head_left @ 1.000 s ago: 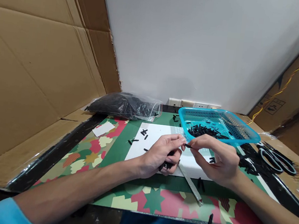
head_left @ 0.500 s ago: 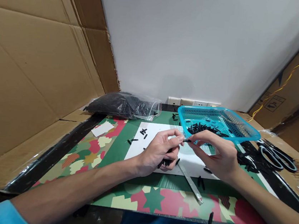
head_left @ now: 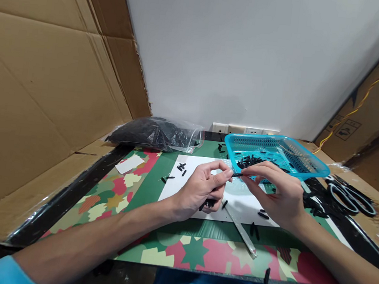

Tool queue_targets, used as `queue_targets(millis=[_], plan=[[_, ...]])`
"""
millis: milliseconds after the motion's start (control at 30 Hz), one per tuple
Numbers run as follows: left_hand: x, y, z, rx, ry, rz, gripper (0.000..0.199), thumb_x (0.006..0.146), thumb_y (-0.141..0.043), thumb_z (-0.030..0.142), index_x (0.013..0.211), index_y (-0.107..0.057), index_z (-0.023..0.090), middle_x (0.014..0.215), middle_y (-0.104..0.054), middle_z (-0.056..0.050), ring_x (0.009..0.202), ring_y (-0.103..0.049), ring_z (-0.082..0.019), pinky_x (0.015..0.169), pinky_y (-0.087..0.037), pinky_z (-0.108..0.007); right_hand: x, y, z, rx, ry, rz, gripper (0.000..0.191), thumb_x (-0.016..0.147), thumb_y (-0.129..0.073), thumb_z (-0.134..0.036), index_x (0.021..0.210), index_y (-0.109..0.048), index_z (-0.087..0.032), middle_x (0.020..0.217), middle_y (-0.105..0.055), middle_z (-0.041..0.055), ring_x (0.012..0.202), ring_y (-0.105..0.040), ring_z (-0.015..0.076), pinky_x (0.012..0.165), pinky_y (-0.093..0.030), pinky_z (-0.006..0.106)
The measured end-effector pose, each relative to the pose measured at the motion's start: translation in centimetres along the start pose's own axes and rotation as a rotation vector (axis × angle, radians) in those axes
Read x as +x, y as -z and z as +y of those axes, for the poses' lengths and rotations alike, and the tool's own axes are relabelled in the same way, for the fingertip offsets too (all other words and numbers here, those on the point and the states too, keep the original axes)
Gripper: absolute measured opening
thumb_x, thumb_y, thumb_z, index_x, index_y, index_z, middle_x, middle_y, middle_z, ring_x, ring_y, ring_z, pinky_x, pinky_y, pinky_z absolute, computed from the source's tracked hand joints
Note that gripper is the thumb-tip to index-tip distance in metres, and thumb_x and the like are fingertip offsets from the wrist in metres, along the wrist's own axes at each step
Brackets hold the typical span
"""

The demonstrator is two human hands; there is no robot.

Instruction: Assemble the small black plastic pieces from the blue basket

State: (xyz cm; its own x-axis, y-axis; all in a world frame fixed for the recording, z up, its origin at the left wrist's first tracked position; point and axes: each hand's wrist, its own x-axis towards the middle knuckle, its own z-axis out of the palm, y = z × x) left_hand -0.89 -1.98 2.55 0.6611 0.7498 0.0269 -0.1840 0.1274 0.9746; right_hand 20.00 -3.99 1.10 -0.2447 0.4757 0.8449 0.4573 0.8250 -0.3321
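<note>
My left hand (head_left: 205, 187) is closed, with several black pieces (head_left: 210, 203) under its curled fingers. Its thumb and forefinger pinch one end of a small black piece (head_left: 237, 175). The other end of that piece is between the thumb and fingertips of my right hand (head_left: 275, 188). Both hands are over a white sheet (head_left: 170, 190). Behind my right hand stands a blue basket (head_left: 309, 173) with many black pieces (head_left: 250, 161) in it. A flat metallic strip (head_left: 242, 233) lies below the hands.
A clear bag of black material (head_left: 156, 133) lies at the back left. Scissors (head_left: 350, 197) and a dark pile (head_left: 314, 204) are at the right. Loose black pieces (head_left: 254, 230) dot the green mat (head_left: 147, 192). Cardboard (head_left: 42, 52) rises at the left.
My right hand has shifted slightly right and up, and more of the pinched black piece shows between the fingertips. My left hand has moved slightly left.
</note>
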Motion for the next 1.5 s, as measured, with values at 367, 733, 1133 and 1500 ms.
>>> queue_targets(millis=[367,733,1133,1500], plan=[[0.06,-0.09,-0.09,0.011,-0.025,0.015,0.030,0.095,-0.061,0.048,0.090,-0.047,0.023,0.045,-0.033,0.015,0.031,-0.028,-0.003,0.033,-0.031,-0.013,-0.04,0.08,0.16,-0.021,0.029,-0.006,0.018,0.091,-0.066,-0.005,0.102,-0.068,-0.019,0.087,-0.072,0.0037,0.075,-0.063,0.0156,0.061,-0.054,0.029],[0.18,0.05,-0.26,0.018,-0.021,0.022,0.033,0.095,-0.060,0.051,0.086,-0.050,0.021,0.043,-0.034,0.013,0.030,-0.033,-0.005,0.033,-0.032,-0.014,-0.03,0.14,0.25,-0.025,0.020,-0.042,0.013,0.093,-0.066,-0.008,0.100,-0.068,-0.019,0.085,-0.073,0.0035,0.071,-0.063,0.0151,0.062,-0.052,0.030],[0.07,-0.17,-0.09,0.006,0.020,0.032,0.036,0.095,-0.059,0.051,0.081,-0.050,0.019,0.044,-0.031,0.013,0.032,-0.028,-0.003,0.033,-0.032,-0.014,-0.11,0.09,0.34,-0.014,0.047,-0.068,0.014,0.093,-0.066,-0.009,0.103,-0.067,-0.019,0.086,-0.073,0.0042,0.074,-0.064,0.0159,0.065,-0.053,0.030],[-0.06,-0.52,0.02,0.004,0.046,-0.002,0.037,0.095,-0.056,0.054,0.082,-0.051,0.020,0.044,-0.030,0.013,0.033,-0.022,-0.003,0.033,-0.031,-0.014,-0.09,0.01,-0.24,0.066,-0.150,-0.167,0.015,0.102,-0.052,-0.018,0.094,-0.064,-0.021,0.081,-0.070,0.0015,0.071,-0.065,0.0128,0.060,-0.050,0.023]])
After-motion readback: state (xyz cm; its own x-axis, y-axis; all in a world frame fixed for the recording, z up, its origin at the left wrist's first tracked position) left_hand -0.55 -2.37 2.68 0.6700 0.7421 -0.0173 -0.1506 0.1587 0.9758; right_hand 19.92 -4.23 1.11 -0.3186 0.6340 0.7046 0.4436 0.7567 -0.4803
